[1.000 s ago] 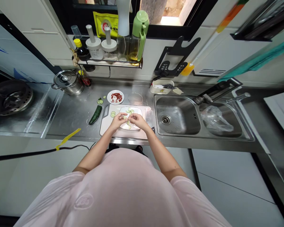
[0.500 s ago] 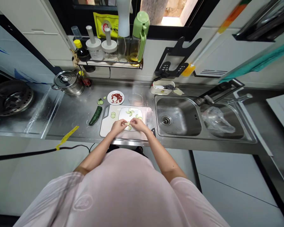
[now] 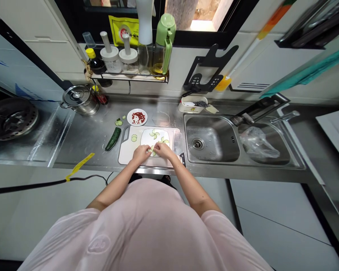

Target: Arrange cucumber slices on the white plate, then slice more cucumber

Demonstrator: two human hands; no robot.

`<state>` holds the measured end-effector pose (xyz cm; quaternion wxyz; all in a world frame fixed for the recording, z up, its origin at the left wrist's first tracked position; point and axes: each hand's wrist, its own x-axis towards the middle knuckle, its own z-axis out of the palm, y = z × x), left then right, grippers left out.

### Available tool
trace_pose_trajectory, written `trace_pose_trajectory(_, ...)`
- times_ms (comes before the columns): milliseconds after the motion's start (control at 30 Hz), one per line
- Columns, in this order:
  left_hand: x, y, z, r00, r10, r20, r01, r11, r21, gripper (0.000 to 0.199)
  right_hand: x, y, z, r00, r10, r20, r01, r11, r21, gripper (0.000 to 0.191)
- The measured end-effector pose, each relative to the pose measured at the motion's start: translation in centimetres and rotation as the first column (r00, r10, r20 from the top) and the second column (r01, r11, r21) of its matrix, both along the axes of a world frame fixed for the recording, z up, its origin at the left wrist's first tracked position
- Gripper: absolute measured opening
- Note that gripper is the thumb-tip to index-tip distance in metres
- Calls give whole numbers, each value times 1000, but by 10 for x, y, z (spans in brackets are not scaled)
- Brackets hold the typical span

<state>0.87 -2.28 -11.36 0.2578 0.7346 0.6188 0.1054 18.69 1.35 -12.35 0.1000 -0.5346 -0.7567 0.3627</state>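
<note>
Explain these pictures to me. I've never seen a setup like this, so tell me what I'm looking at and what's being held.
There's no machine here, just a person's bare hands, filmed by a camera on their head that looks forward and down. All three pictures share that view, and the last shows the present moment. On the steel counter sits a cutting board holding a white plate with cucumber slices on it. The left hand and right hand meet over the plate's near edge; whether they hold a slice is too small to tell. A cucumber lies beside the board, and a sink is to the right.
</note>
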Motion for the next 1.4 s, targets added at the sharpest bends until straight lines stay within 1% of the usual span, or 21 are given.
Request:
trace_pose_trajectory(133, 3, -3, 0, 999, -11, -53, 13, 999, 44, 17, -3, 0, 1, 998, 6, 66, -7, 1000, 11, 10)
trace_pose_trajectory(233, 4, -5, 1, 996, -4, -86, 7, 999, 44, 18, -4, 0, 1, 996, 5, 90, -7, 1000, 21, 10)
trace_pose_trajectory(400, 5, -5, -1, 995, 5, -102, 1, 999, 53, 16, -6, 1, -1, 992, -2, 129, -3, 999, 38, 10)
trace_pose_trajectory(567, 5, -6, -2, 994, -11, -112, 19, 997, 75, 13, -8, 2, -6, 985, -26, 173, 15, 997, 69, 9)
trace_pose_trajectory(667, 4, -8, -2, 994, -40, -97, 49, 994, 93, 15, -8, 3, -8, 985, -34, 171, 24, 998, 64, 8)
trace_pose_trajectory(767, 3, -10, -2, 991, -105, -80, 114, 986, 124, 18, -9, 3, -8, 986, -33, 165, 23, 998, 60, 8)
trace_pose_trajectory(867, 2, -12, -4, 982, -169, -84, 181, 970, 162, 22, -9, 3, -7, 985, -39, 167, 30, 998, 57, 8)
trace_pose_trajectory(1100, -1, -17, -6, 962, -254, -104, 270, 941, 202, 27, -10, 1, -3, 976, -38, 215, 26, 998, 56, 11)
trace_pose_trajectory(1400, -2, -18, -8, 951, -274, -140, 299, 931, 207, 31, -12, -1, 0, 972, -23, 234, 4, 997, 81, 8)
